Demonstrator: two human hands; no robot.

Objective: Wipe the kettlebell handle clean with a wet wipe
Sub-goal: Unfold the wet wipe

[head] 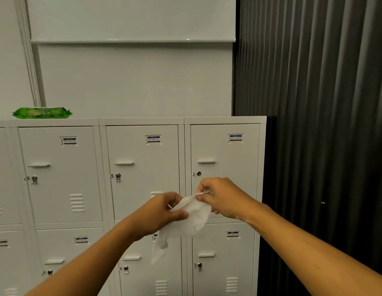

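Observation:
A white wet wipe (191, 221) hangs crumpled between both hands at chest height, in front of the lockers. My left hand (162, 212) pinches its left edge between thumb and fingers. My right hand (220, 196) pinches its upper right corner, and a loose tail of the wipe droops below my left hand. A green pack of wet wipes (42, 113) lies on top of the lockers at the far left. No kettlebell is in view.
A bank of white metal lockers (141, 167) with keys and labels fills the front. A white wall with a roller blind (132, 39) rises behind them. Dark ribbed panelling (314, 103) covers the right side.

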